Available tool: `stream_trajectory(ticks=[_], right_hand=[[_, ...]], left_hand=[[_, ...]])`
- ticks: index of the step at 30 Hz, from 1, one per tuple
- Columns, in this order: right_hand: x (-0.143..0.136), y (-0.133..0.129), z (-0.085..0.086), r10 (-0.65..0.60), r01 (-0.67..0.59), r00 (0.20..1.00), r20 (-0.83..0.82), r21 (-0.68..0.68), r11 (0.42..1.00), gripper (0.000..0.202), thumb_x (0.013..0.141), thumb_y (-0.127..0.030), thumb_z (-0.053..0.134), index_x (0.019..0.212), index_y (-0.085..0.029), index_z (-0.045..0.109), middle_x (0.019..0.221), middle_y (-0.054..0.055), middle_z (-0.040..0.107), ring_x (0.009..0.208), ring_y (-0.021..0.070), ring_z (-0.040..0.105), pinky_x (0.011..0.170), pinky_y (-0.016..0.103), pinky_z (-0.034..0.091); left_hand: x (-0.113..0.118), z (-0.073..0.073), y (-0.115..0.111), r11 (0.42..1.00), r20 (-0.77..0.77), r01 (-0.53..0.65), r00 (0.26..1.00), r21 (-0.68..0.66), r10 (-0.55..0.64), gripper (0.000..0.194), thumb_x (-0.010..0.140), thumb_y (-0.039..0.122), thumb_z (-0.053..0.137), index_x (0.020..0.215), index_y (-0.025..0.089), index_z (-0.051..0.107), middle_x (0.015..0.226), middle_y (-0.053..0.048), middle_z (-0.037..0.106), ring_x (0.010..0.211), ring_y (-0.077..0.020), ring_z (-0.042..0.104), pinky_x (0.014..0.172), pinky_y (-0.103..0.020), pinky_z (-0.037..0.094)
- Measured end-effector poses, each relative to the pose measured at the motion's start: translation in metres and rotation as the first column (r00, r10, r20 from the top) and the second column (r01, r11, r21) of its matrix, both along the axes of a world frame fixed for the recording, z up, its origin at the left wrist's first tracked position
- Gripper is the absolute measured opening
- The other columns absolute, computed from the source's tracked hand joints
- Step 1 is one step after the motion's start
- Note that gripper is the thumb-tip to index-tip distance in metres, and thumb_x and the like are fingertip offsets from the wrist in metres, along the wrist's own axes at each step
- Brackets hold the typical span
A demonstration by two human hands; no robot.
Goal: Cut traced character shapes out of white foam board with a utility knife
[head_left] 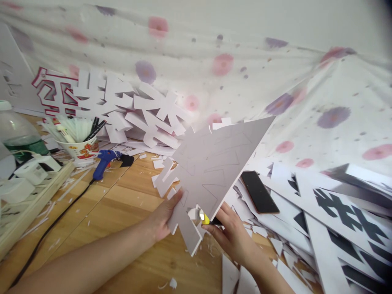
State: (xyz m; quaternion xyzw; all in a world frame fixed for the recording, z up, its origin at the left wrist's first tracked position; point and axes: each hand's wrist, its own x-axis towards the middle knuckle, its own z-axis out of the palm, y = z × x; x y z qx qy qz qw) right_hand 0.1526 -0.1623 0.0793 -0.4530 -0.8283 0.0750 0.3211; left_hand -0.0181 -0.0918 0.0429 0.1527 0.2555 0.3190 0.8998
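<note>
A white foam board (211, 163) with pencilled outlines is held up, tilted, over the wooden table. Its lower left side is cut into jagged, character-like shapes. My left hand (167, 214) grips that cut edge, thumb on the front face and the other fingers behind. In my right hand (231, 232) is a yellow and black utility knife (206, 218), closed in the fingers at the board's lower edge. The knife's tip lies beside a small cut-out gap, where a loose white scrap shows. How deep the blade sits in the board I cannot tell.
Left on the table (122, 204) are a blue glue gun (105, 161) with a black cord, a cup (81, 151) of glue sticks and pens, a power strip (61, 188) and a bottle (23, 130). Cut-out characters (153, 114) stand behind. A phone (260, 192) rests among offcuts (288, 228) at right.
</note>
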Motion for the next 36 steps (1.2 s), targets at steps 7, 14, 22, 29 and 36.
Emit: stream_trajectory(ticks=[7, 14, 22, 29, 36], right_hand=[[-0.001, -0.003, 0.005, -0.014, 0.014, 1.000, 0.004, 0.027, 1.000, 0.018, 0.085, -0.031, 0.048, 0.100, -0.023, 0.053, 0.097, 0.007, 0.058, 0.089, 0.0200, 0.054, 0.074, 0.032, 0.045], [0.002, 0.000, 0.005, -0.062, 0.062, 0.998, 0.005, 0.013, 0.998, 0.018, 0.085, -0.032, 0.048, 0.098, -0.022, 0.054, 0.095, 0.009, 0.058, 0.089, 0.0215, 0.054, 0.074, 0.034, 0.046], [0.005, -0.001, 0.004, -0.104, 0.104, 0.995, -0.004, 0.005, 0.995, 0.017, 0.085, -0.033, 0.047, 0.094, -0.020, 0.054, 0.089, 0.007, 0.058, 0.081, 0.0188, 0.056, 0.067, 0.029, 0.046], [0.006, 0.002, 0.002, -0.140, 0.140, 0.990, -0.011, -0.009, 0.990, 0.018, 0.085, -0.033, 0.048, 0.096, -0.020, 0.054, 0.087, 0.006, 0.059, 0.077, 0.0175, 0.055, 0.064, 0.027, 0.045], [0.005, -0.001, -0.002, -0.070, 0.070, 0.997, -0.012, 0.055, 0.996, 0.020, 0.090, -0.032, 0.032, 0.091, -0.020, 0.048, 0.077, 0.004, 0.055, 0.067, 0.0151, 0.053, 0.058, 0.025, 0.042]], left_hand=[[0.000, 0.000, -0.002, 0.999, 0.014, 0.020, 1.000, 0.031, -0.020, 0.042, 0.078, 0.036, 0.058, 0.108, 0.007, 0.057, 0.081, -0.011, 0.069, 0.081, -0.0227, 0.066, 0.076, -0.030, 0.052], [0.000, 0.011, -0.007, 0.999, -0.013, -0.032, 0.999, 0.006, 0.032, 0.040, 0.081, 0.030, 0.055, 0.116, 0.010, 0.052, 0.087, -0.011, 0.069, 0.079, -0.0221, 0.066, 0.077, -0.032, 0.052], [0.000, 0.017, -0.008, 0.999, -0.021, -0.043, 0.999, 0.020, 0.044, 0.033, 0.082, 0.029, 0.054, 0.108, 0.009, 0.056, 0.084, -0.011, 0.069, 0.075, -0.0222, 0.067, 0.073, -0.032, 0.053], [0.001, 0.020, -0.008, 0.997, -0.095, -0.057, 0.994, -0.044, 0.052, 0.032, 0.082, 0.030, 0.054, 0.103, 0.007, 0.057, 0.077, -0.012, 0.069, 0.068, -0.0219, 0.067, 0.067, -0.032, 0.054], [0.001, 0.030, -0.015, 0.993, -0.123, -0.093, 0.989, -0.073, 0.083, 0.035, 0.081, 0.030, 0.055, 0.109, 0.010, 0.055, 0.078, -0.011, 0.070, 0.071, -0.0217, 0.067, 0.069, -0.030, 0.054]])
